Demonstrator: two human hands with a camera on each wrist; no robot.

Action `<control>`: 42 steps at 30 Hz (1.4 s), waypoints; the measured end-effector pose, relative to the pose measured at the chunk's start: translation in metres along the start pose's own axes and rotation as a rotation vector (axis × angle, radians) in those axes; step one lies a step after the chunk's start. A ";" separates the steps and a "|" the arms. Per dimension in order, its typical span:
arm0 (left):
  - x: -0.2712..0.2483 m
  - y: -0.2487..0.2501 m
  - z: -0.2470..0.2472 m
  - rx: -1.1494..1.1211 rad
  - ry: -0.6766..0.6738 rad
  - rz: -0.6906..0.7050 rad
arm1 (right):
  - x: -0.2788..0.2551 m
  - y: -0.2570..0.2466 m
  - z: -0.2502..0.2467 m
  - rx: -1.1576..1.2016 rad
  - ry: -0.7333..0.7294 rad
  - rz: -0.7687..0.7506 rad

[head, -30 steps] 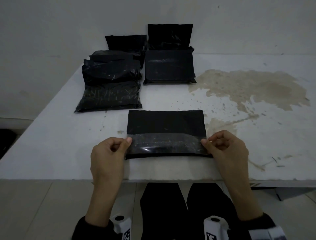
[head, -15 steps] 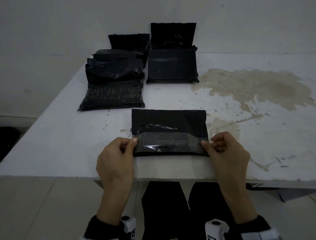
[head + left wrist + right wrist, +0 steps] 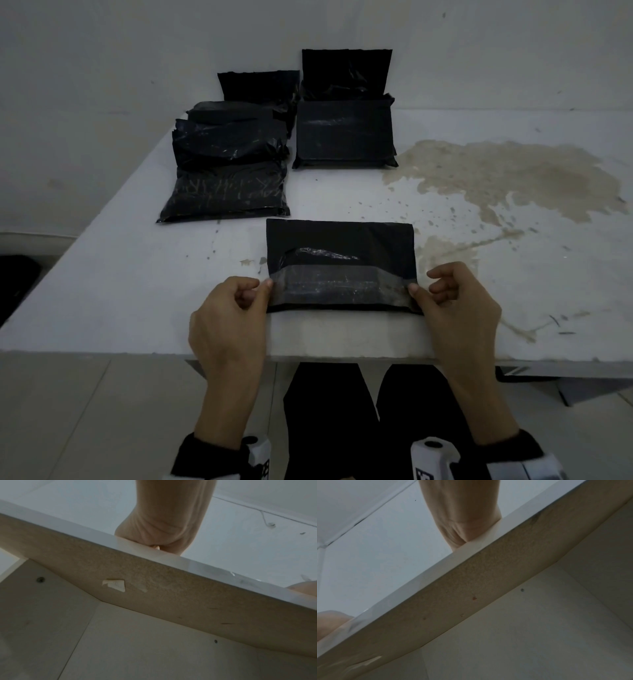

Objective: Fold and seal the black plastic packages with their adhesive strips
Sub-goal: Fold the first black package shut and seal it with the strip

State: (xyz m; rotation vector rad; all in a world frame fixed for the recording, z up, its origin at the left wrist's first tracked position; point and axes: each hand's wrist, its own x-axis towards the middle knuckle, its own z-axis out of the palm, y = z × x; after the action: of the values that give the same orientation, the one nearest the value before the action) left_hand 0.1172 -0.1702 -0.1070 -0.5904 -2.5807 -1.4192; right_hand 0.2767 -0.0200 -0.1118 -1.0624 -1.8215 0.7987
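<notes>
A black plastic package (image 3: 342, 243) lies flat near the front edge of the white table (image 3: 102, 308). Its flap carries a shiny grey adhesive strip (image 3: 339, 286) folded across the near half. My left hand (image 3: 263, 289) pinches the strip's left end and my right hand (image 3: 416, 291) pinches its right end, thumbs on top. A glossy wrinkle shows just above the strip. In the wrist views only the heel of the left hand (image 3: 154, 531) and of the right hand (image 3: 462, 524) shows above the table's edge; the fingers are hidden.
A pile of black packages (image 3: 226, 181) lies at the back left. Another package (image 3: 344, 140) with its flap standing against the wall sits behind the one I hold. A brown stain (image 3: 507, 178) spreads over the right of the table.
Both hands keep pinching the strip's ends. The flap has shifted slightly over the package and a glossy wrinkle has opened above the strip.
</notes>
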 end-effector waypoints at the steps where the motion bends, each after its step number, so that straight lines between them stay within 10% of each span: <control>1: 0.000 -0.001 0.000 0.022 0.013 0.012 | 0.000 0.001 0.000 -0.003 -0.003 -0.002; 10: 0.001 0.004 -0.008 -0.170 0.050 0.003 | -0.001 -0.001 -0.009 0.086 0.110 0.024; 13: -0.005 0.018 -0.018 -0.188 0.132 0.299 | -0.012 -0.021 -0.009 0.103 0.215 -0.211; 18: -0.010 0.031 -0.002 -0.130 -0.216 0.790 | -0.012 -0.046 0.014 0.111 -0.149 -0.571; 42: 0.049 0.069 -0.006 0.355 -0.864 0.806 | 0.035 -0.053 0.013 -0.180 -0.698 -0.542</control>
State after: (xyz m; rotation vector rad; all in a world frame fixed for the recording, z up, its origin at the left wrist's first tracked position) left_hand 0.1001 -0.1288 -0.0354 -2.1976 -2.4233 -0.4523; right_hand 0.2370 -0.0126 -0.0613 -0.3410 -2.6492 0.7195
